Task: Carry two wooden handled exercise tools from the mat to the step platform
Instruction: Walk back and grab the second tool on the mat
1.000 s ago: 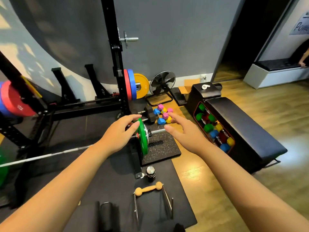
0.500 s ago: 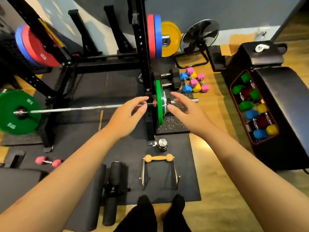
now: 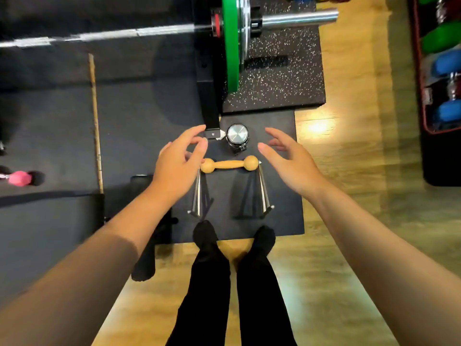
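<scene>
A wooden handle (image 3: 229, 165) with rounded ends sits atop a metal stand (image 3: 263, 189) on the black mat (image 3: 279, 221), just ahead of my feet. I see only this one wooden-handled tool; a second may be hidden. My left hand (image 3: 178, 166) hovers over the handle's left end, fingers spread, covering part of it. Right of the handle's other end, my right hand (image 3: 289, 161) is also open and holds nothing. Neither hand touches the handle. The step platform is out of view.
A chrome-topped round object (image 3: 237, 134) stands just beyond the handle. A barbell (image 3: 296, 18) with a green plate (image 3: 230, 43) rests on a speckled pad (image 3: 282, 81). A rack of coloured dumbbells (image 3: 441, 71) is at right, a pink dumbbell (image 3: 20, 178) at left.
My view has tilted down and closer to the floor. Both hands have dropped from the green plate on the barbell to either side of the wooden handle.
</scene>
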{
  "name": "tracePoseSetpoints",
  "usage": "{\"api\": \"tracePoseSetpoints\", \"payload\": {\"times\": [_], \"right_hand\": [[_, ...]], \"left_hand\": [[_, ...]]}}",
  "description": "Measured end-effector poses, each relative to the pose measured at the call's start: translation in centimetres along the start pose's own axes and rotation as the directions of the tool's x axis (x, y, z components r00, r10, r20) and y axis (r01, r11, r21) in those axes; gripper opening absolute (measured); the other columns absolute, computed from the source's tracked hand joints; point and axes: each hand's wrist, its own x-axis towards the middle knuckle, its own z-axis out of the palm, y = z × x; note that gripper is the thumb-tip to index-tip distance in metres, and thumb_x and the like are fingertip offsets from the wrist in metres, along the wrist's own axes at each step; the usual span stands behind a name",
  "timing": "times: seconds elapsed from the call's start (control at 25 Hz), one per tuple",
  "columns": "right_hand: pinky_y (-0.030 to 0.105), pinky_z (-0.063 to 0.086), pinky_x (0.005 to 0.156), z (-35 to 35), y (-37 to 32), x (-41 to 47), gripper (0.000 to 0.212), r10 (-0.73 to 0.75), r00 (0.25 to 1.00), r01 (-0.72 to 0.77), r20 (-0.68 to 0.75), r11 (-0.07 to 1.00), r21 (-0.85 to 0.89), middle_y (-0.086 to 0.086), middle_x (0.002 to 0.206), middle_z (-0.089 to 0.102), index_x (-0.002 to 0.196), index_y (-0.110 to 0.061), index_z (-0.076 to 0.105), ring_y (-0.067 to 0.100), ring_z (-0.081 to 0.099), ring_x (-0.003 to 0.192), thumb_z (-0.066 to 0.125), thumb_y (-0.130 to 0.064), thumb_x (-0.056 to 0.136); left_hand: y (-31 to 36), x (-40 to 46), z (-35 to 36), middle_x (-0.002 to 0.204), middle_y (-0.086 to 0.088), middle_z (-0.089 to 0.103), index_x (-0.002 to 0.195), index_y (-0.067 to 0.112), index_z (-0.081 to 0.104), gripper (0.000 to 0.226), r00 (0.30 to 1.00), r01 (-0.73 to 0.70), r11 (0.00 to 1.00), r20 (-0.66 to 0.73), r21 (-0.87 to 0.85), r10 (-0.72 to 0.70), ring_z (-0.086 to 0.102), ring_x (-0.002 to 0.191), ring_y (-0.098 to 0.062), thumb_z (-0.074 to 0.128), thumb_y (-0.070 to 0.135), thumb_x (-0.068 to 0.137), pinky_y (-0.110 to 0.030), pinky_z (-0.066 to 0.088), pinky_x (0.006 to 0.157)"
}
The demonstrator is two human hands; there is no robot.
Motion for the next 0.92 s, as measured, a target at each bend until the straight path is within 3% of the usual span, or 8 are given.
{"api": "tracePoseSetpoints", "payload": {"times": [0.12, 0.2, 0.28, 0.44, 0.56, 0.68, 0.8, 0.92], "right_hand": [[0.023, 0.040, 0.104, 3.1, 6.9, 3.9, 0.069, 0.094, 0.995, -0.094, 0.014, 0.996, -0.007, -0.016, 0.137, 0.060, 0.146, -0.050, 0.053, 0.004, 0.053, 0.132, 0.061, -0.075, 0.082], [0.014, 0.037, 0.093, 5.4, 11.7, 6.5, 0.074, 0.141, 0.990, -0.140, 0.024, 0.989, -0.040, -0.019, 0.137, 0.056, 0.149, -0.045, 0.051, 0.002, 0.052, 0.130, 0.060, -0.076, 0.082], [0.020, 0.038, 0.098, 7.6, 16.3, 8.8, 0.080, 0.185, 0.982, -0.181, 0.042, 0.980, -0.082, -0.016, 0.138, 0.055, 0.153, -0.037, 0.049, 0.004, 0.049, 0.129, 0.058, -0.074, 0.082], [0.044, 0.036, 0.120, 10.7, 23.9, 12.1, 0.080, 0.253, 0.965, -0.239, 0.065, 0.957, -0.167, 0.000, 0.155, 0.053, 0.155, -0.034, 0.046, 0.022, 0.043, 0.148, 0.058, -0.072, 0.086], [0.048, 0.032, 0.123, 11.7, 28.0, 13.6, 0.087, 0.335, 0.941, -0.316, 0.054, 0.923, -0.218, 0.005, 0.159, 0.046, 0.157, -0.040, 0.042, 0.030, 0.034, 0.153, 0.056, -0.079, 0.081], [0.053, 0.030, 0.124, 11.6, 30.5, 15.1, 0.087, 0.384, 0.922, -0.348, 0.046, 0.876, -0.334, 0.012, 0.163, 0.039, 0.159, -0.040, 0.037, 0.038, 0.030, 0.154, 0.057, -0.078, 0.083], [0.054, 0.027, 0.124, 11.8, 31.9, 16.1, 0.092, 0.435, 0.896, -0.363, 0.090, 0.834, -0.416, 0.017, 0.170, 0.026, 0.164, -0.039, 0.024, 0.042, 0.020, 0.158, 0.062, -0.074, 0.087], [0.051, 0.031, 0.121, 12.8, 32.3, 16.2, 0.099, 0.441, 0.891, -0.376, 0.108, 0.851, -0.367, 0.015, 0.171, 0.024, 0.166, -0.038, 0.013, 0.039, 0.026, 0.156, 0.070, -0.064, 0.088]], "left_hand": [[-8.5, 2.6, 3.9, 0.116, 0.022, 0.064, 0.138, 0.033, 0.059, 0.040, 0.997, 0.071, 0.997, -0.002, -0.020, -0.071, 0.067, 0.098, -0.005, 0.049, 0.045, 0.102, -0.030, 0.049, 0.100], [-14.3, 4.3, 6.6, 0.121, 0.016, 0.062, 0.143, 0.030, 0.057, 0.044, 0.993, 0.114, 0.993, 0.015, 0.016, -0.114, 0.061, 0.103, 0.001, 0.051, 0.045, 0.103, -0.021, 0.046, 0.097], [-19.7, 5.4, 9.3, 0.129, 0.009, 0.058, 0.149, 0.030, 0.049, 0.050, 0.986, 0.160, 0.986, 0.044, 0.036, -0.162, 0.059, 0.109, -0.004, 0.054, 0.044, 0.102, -0.024, 0.044, 0.099], [-27.4, 6.2, 12.8, 0.142, 0.006, 0.047, 0.160, 0.042, 0.022, 0.075, 0.967, 0.243, 0.969, 0.070, 0.035, -0.245, 0.051, 0.128, -0.017, 0.060, 0.050, 0.096, -0.036, 0.042, 0.107], [-31.8, 6.1, 14.6, 0.159, 0.000, 0.037, 0.160, 0.045, 0.014, 0.083, 0.950, 0.290, 0.954, 0.100, 0.080, -0.297, 0.039, 0.145, -0.022, 0.062, 0.055, 0.093, -0.048, 0.037, 0.116], [-34.8, 6.3, 15.5, 0.163, -0.006, 0.032, 0.161, 0.043, 0.010, 0.093, 0.946, 0.244, 0.941, 0.156, 0.235, -0.284, 0.032, 0.151, -0.030, 0.072, 0.045, 0.091, -0.055, 0.033, 0.119], [-36.6, 7.3, 15.7, 0.164, -0.010, 0.030, 0.163, 0.039, 0.009, 0.105, 0.940, 0.222, 0.930, 0.188, 0.294, -0.284, 0.030, 0.152, -0.034, 0.081, 0.033, 0.086, -0.055, 0.031, 0.120], [-37.6, 8.1, 16.5, 0.163, -0.010, 0.030, 0.163, 0.038, 0.009, 0.110, 0.921, 0.287, 0.912, 0.177, 0.292, -0.346, 0.031, 0.151, -0.034, 0.084, 0.034, 0.083, -0.053, 0.031, 0.120]]}}
